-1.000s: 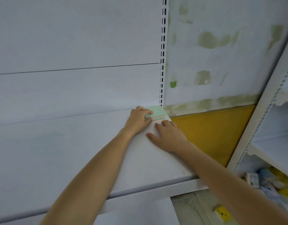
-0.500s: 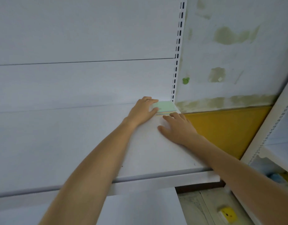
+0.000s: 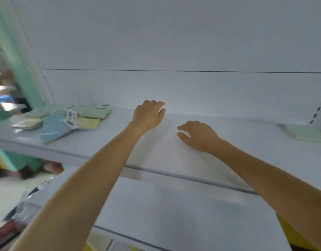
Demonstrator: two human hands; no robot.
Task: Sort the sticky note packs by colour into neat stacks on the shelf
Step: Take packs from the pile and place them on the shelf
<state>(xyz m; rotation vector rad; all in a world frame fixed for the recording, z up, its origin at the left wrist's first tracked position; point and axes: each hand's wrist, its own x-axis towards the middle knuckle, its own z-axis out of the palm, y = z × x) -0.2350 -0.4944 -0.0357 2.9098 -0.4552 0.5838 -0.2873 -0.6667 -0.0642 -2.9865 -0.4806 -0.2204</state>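
Note:
A loose pile of sticky note packs [image 3: 65, 120] lies at the left end of the white shelf [image 3: 174, 160]: green, blue and pale yellow packs overlapping each other. A neat stack topped by a green pack [image 3: 304, 133] sits at the far right end by the slotted upright. My left hand [image 3: 149, 115] hovers over the middle of the shelf, fingers relaxed, holding nothing. My right hand [image 3: 197, 135] is just to its right, low over the shelf surface, fingers loosely bent and empty. The frame is blurred by motion.
A white back panel [image 3: 174, 51] closes off the shelf behind. A green post [image 3: 16, 57] stands at the left edge. A lower white shelf [image 3: 174, 214] juts out below. Blurred goods lie at the bottom left.
Both hands have left the green-topped stack at the right end and moved left to mid-shelf. The view has swung left, bringing the loose pile into sight.

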